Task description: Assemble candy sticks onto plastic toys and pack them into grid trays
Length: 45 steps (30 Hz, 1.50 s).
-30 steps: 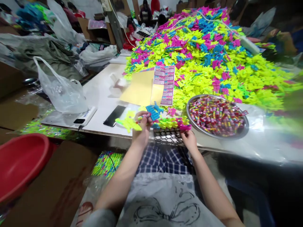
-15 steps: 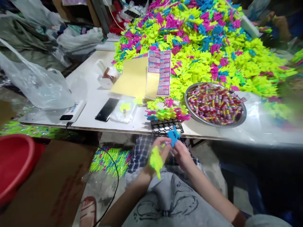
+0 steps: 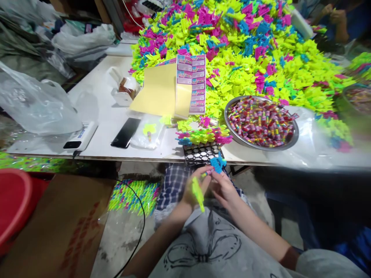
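My left hand (image 3: 189,193) is closed, pinching a small wrapped candy (image 3: 206,173) between thumb and fingertips. A yellow-green plastic toy piece (image 3: 198,195) hangs at the same palm, partly hidden and blurred. Opposite it, my right hand (image 3: 226,188) is closed on a blue plastic toy piece (image 3: 217,163) held by its lower edge. The candy's end meets the blue piece; whether it sits inside cannot be made out. Just beyond both hands, a black honeycomb-patterned rack (image 3: 199,154) lies at the table edge, with a row of coloured toy pieces (image 3: 203,136) along it.
A metal bowl of wrapped candies (image 3: 225,116) stands to the right. Behind it rises a large heap of toy pieces (image 3: 232,73). Label sheets (image 3: 198,87), a phone (image 3: 125,133) and a plastic bag (image 3: 37,104) lie leftward. Another person's hands (image 3: 337,17) show far right.
The blue piece has turned and shifted slightly right, showing more of the candy beside it. The yellow-green piece has tilted in my left hand. The whole view has shifted a little.
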Tool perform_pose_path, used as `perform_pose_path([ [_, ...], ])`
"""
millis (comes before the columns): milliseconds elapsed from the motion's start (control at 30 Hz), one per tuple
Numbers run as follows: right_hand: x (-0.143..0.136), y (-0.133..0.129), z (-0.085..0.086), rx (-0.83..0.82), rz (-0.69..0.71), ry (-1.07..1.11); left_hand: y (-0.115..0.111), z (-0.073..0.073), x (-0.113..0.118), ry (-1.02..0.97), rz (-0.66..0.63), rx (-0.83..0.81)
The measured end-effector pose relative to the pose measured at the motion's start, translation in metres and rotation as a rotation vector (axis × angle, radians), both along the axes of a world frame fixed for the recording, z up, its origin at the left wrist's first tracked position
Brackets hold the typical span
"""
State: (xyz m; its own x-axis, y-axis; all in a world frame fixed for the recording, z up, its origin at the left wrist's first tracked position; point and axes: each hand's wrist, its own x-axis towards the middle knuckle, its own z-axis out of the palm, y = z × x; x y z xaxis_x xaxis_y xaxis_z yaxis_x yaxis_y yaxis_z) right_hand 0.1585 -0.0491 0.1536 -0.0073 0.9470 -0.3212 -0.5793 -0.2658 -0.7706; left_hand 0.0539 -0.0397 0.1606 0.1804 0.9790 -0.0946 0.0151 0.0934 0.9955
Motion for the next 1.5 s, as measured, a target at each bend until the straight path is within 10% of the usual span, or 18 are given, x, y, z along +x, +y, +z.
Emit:
perform_pose_path([
  [700, 0.041, 0.019, -0.008, 0.143, -0.182, -0.229, 0.001, -0.038, 0.001, -0.276, 0.023, -0.38],
  [1000, 0.044, 0.024, -0.023, 0.172, -0.286, -0.437, 0.006, -0.023, 0.0, -0.158, 0.031, -0.316],
  [1300, 0.048, 0.062, -0.065, 0.319, -0.482, -1.182, 0.01, -0.037, 0.004, -0.342, 0.271, -0.322],
  [1500, 0.048, 0.078, -0.083, 0.399, -0.471, -1.492, 0.025, -0.048, 0.008, -0.021, 0.37, 0.008],
])
